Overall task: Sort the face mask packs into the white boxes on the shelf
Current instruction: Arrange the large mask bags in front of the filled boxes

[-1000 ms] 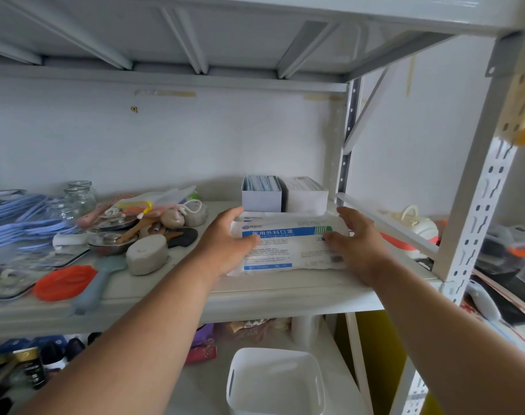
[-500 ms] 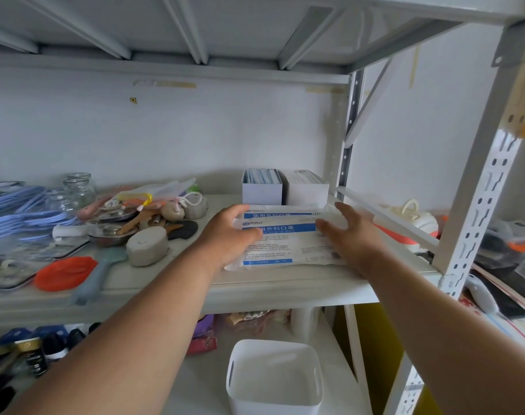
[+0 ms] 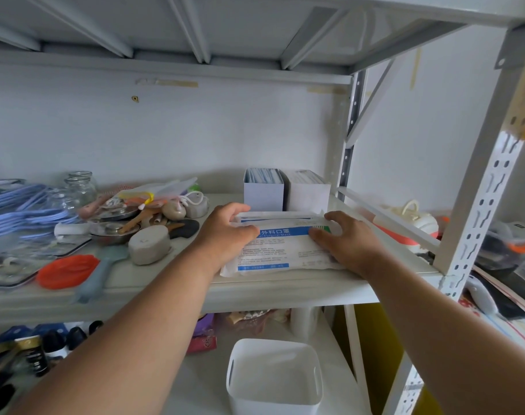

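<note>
Holding the stack of mask packs (image 3: 280, 250) at both ends, I have my left hand (image 3: 225, 232) curled round its left edge, thumb on top, and my right hand (image 3: 349, 241) clamped on the right edge with fingers reaching over the far side. The stack lies flat near the front of the shelf (image 3: 285, 290), just in front of the two white boxes (image 3: 286, 191) that stand side by side against the back wall. Both boxes already show packs standing upright inside them, the left one with bluish edges, the right one paler.

My worry is the stack itself. More than one pack appears to be layered here, with a second edge showing behind the top one, and the wrappers look slick. If I lift with uneven pressure, I expect the lower packs could slide out and drop off the front lip, perhaps into the white bin (image 3: 274, 375) on the level below. The boxes look narrow and fairly full, so pushing a wide, floppy pack in flat would probably jam it or shove a box backward; I judge it needs turning on edge first. I cannot tell from here which box suits this pack, so a wrong sort is possible. On my left, the clutter of jars (image 3: 80, 190), an orange lid (image 3: 66, 271) and a grey stone (image 3: 149, 244) sits near my forearm, and a careless sweep could knock something over.
</note>
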The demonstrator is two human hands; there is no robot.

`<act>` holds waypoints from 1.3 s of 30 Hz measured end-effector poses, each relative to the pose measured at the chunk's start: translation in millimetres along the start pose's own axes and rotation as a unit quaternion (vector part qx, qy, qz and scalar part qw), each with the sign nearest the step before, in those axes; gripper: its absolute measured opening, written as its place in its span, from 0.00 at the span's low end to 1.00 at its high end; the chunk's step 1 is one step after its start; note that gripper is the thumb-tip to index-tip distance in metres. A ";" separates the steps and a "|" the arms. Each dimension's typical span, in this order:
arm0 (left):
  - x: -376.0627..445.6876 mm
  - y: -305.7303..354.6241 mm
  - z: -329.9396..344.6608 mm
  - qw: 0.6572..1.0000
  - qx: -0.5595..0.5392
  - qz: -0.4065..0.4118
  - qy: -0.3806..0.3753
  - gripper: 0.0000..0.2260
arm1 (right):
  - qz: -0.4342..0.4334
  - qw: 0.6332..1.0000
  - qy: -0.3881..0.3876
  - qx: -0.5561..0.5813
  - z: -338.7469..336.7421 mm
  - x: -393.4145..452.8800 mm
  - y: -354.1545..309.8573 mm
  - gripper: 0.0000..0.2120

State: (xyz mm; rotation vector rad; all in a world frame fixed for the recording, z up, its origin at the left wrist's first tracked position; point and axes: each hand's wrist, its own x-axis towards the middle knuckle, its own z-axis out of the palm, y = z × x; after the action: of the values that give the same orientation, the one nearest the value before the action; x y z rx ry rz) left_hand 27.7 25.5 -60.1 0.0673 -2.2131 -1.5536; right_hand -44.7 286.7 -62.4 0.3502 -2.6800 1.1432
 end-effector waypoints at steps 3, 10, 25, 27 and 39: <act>-3.1 1.5 0.4 1.000 0.010 0.010 -0.007 0.18 | -0.001 0.998 0.003 0.061 -2.6 -3.4 -1.9 0.23; -5.8 2.9 -4.8 0.999 -0.019 0.026 0.043 0.13 | 0.019 0.968 0.016 0.252 -10.5 -3.9 6.1 0.24; -7.1 1.5 -0.4 0.994 -0.084 0.017 -0.061 0.25 | 0.054 0.958 -0.008 0.283 -9.2 0.7 6.7 0.24; -6.8 2.1 0.1 0.993 -0.095 0.010 -0.072 0.24 | 0.059 0.959 -0.009 0.276 -9.9 3.3 8.8 0.25; -3.5 0.3 -1.3 0.997 -0.027 0.038 -0.065 0.18 | 0.071 0.933 -0.015 0.354 -11.9 5.4 11.5 0.19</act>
State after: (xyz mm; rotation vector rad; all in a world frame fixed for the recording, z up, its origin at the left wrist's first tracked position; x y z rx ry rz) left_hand 31.5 25.4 -60.6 -0.1372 -2.2423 -1.6155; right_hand -52.1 302.4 -60.7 0.2764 -2.2432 2.1439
